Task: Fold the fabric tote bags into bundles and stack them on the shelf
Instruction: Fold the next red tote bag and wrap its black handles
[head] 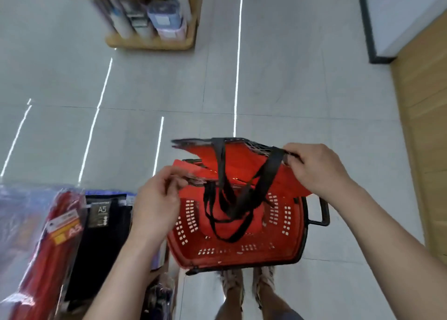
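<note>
A red fabric tote bag [242, 161] with black straps [232, 199] is held flat in the air above a red plastic shopping basket [242, 252]. My left hand [157, 199] pinches the bag's near left edge. Gripping the far right top edge at a strap is my right hand [314, 167]. The black straps hang down in loops into the basket. More red fabric lies inside the basket under the straps.
The basket stands on the grey tiled floor in front of my feet [244, 286]. At the lower left lie packaged A5 notebooks [101, 235] in red and black. A wooden display rack [150, 17] with goods stands far ahead. A wooden wall panel [425, 126] runs along the right.
</note>
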`<control>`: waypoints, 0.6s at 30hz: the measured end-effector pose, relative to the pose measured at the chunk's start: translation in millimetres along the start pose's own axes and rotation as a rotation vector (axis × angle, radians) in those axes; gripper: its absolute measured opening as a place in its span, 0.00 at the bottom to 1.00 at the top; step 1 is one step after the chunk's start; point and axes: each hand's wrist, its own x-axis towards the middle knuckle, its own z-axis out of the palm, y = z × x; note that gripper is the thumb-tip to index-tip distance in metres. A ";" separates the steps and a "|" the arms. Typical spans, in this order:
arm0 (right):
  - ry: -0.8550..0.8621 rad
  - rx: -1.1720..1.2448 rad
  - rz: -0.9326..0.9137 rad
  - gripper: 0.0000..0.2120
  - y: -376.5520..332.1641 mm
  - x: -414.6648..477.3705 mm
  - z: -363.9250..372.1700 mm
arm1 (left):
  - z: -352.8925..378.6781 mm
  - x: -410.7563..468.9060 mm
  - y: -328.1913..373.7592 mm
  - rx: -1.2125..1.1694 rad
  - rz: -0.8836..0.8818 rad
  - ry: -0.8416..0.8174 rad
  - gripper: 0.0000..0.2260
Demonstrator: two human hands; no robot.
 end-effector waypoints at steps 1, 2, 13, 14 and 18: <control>0.043 0.001 0.007 0.09 -7.2 -2.7 -14.6 | -5.9 -8.9 8.3 0.000 0.002 0.032 0.20; 0.074 0.037 0.016 0.09 -14.3 -4.8 -29.8 | -9.3 -20.3 20.3 -0.023 0.027 0.047 0.19; -0.064 1.348 0.363 0.11 -97.2 -57.4 -145.5 | 27.2 -145.8 128.7 0.111 0.188 0.239 0.15; -0.102 1.403 0.345 0.11 -101.3 -64.4 -152.5 | 18.0 -145.9 127.3 0.118 0.159 0.347 0.10; -0.155 1.631 0.378 0.07 -123.2 -88.3 -172.7 | -13.2 -163.8 129.0 0.131 0.216 0.312 0.11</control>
